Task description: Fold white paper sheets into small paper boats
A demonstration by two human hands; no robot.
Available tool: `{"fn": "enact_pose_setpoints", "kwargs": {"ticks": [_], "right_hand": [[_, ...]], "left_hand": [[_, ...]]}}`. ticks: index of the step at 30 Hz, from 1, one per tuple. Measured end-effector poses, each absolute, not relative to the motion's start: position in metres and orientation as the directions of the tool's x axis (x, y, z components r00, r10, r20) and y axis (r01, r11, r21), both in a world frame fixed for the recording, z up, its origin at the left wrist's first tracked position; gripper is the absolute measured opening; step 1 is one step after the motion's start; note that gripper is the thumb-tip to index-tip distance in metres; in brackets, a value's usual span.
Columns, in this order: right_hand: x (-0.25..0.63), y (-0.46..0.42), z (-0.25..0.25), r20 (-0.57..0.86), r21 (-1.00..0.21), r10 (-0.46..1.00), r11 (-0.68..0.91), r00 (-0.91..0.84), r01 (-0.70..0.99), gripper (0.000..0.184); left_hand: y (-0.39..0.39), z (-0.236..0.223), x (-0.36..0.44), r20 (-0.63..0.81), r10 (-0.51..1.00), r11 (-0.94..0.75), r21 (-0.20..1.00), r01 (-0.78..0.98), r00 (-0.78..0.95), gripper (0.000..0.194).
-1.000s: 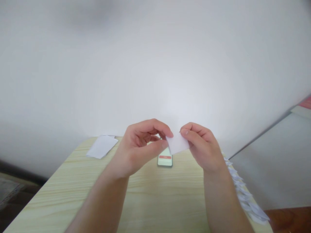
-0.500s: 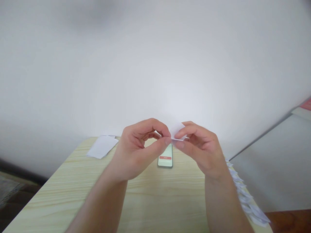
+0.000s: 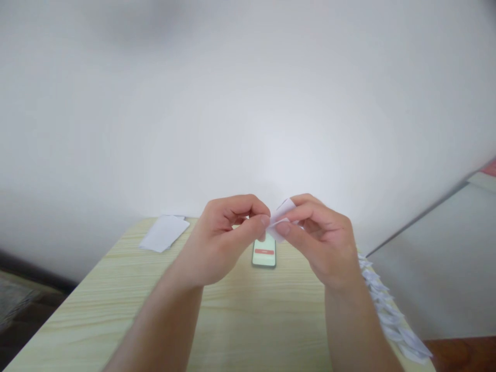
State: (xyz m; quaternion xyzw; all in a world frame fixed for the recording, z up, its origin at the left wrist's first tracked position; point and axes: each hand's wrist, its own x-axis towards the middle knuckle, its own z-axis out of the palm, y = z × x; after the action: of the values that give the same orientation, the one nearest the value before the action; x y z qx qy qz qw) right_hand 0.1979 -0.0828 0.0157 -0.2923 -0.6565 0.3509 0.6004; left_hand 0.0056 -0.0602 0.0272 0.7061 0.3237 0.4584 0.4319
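Observation:
A small folded piece of white paper (image 3: 284, 208) is held up between my two hands, above the table's far part. My left hand (image 3: 228, 240) pinches its left end between thumb and fingertips. On the other side, my right hand (image 3: 323, 235) grips the paper with the thumb below and the index finger across it. One flap stands up and another slopes down near the right thumb. Behind and below the paper lies a phone (image 3: 264, 258) with a lit screen showing a red bar; its upper part is hidden by my hands.
The pale wooden table (image 3: 96, 299) meets a white wall (image 3: 248, 103). A small stack of white paper sheets (image 3: 165, 233) lies at the far left. Along the right edge runs a row of several folded white papers (image 3: 391, 315), partly behind my right forearm.
The folded paper has turned, so more of its flaps shows. My left fingers have closed in tighter around its end, and the left hand has shifted slightly right.

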Motion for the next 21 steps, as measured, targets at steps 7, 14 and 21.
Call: {"fn": "enact_pose_setpoints", "kwargs": {"ticks": [7,14,21], "right_hand": [[0.1923,-0.0827,0.0132,0.547,-0.831,0.837,0.543,0.004,-0.126,0.009],[0.1880,-0.0864,0.0156,0.516,-0.839,0.851,0.524,0.092,-0.143,0.014],[0.1888,-0.0832,0.0160,0.527,-0.819,0.847,0.528,0.071,-0.225,0.016]], "left_hand": [[-0.0618,0.0296,0.0071,0.353,0.842,-0.400,0.916,0.032,0.409,0.022],[-0.0645,0.0286,0.0101,0.376,0.841,-0.436,0.897,0.075,0.389,0.023],[-0.0707,0.0331,0.0127,0.427,0.827,-0.516,0.835,0.191,0.367,0.018]]}}
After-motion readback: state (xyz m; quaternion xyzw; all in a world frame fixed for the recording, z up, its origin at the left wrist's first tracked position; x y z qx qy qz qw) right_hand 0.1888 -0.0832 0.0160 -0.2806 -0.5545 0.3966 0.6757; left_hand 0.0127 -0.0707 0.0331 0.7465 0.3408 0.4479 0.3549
